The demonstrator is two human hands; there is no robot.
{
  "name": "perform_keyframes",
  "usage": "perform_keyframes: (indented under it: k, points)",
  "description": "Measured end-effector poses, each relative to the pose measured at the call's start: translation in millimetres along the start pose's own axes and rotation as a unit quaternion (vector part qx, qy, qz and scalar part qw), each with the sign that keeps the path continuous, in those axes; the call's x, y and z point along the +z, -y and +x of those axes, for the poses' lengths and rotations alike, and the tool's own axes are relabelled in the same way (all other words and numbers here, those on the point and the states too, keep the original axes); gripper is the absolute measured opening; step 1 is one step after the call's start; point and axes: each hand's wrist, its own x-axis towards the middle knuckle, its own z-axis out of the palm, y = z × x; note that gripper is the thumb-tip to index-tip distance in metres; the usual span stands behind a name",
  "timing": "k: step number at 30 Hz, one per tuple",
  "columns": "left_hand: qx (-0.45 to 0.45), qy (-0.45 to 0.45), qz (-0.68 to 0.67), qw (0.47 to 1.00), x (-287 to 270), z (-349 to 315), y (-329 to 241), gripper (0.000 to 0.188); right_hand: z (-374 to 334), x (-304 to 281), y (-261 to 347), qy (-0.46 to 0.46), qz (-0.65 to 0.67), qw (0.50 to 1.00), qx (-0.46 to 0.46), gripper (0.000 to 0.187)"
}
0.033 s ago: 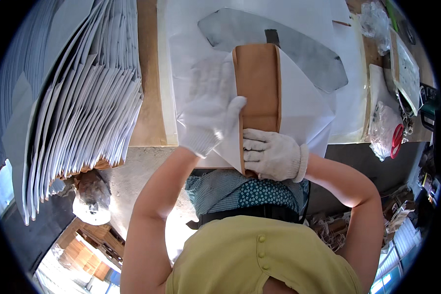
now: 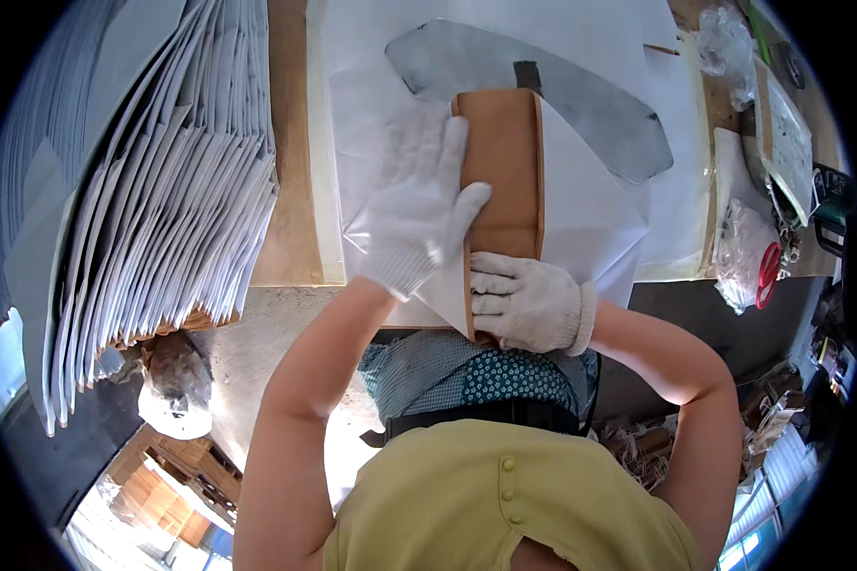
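Note:
A folded sheet of white paper (image 2: 588,214), brown on its inner side, lies at the near edge of the table. Its long brown panel (image 2: 501,181) runs up the middle between raised edges. My left hand (image 2: 414,195), in a white knit glove, is spread flat over the white part left of the panel. Its fingers point away from me, and the thumb reaches over the panel's left edge. Across the near end of the panel lies my right hand (image 2: 528,303), also gloved, with its fingers laid flat toward the left. Neither hand grips anything.
A tall stack of folded white sheets (image 2: 162,190) stands on the left. Beyond the paper lies a grey flat template (image 2: 552,105) with a dark patch. Red-handled scissors (image 2: 768,276), a plastic bag (image 2: 728,52) and a board (image 2: 784,138) sit at the right.
My left hand has shifted slightly right, so its fingertips and thumb are further onto the brown panel's left edge. My right hand stays about where it was.

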Motion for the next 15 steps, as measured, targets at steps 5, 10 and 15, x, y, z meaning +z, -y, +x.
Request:
perform_keyframes:
  k: [5,10,15]
  points:
    - [0.029,-0.02,-0.034,0.999,13,42,-9,0.078,2,-23,-13,-0.055,-0.067,0.995,0.052,0.04]
    - [0.025,0.028,-0.019,0.999,-11,-1,-1,0.077,-31,-92,-64,-0.294,-0.313,0.803,0.414,0.044]
    - [0.022,-0.032,-0.011,0.999,-19,-50,10,0.073,-87,-120,-70,-0.258,-0.031,0.728,0.634,0.043]
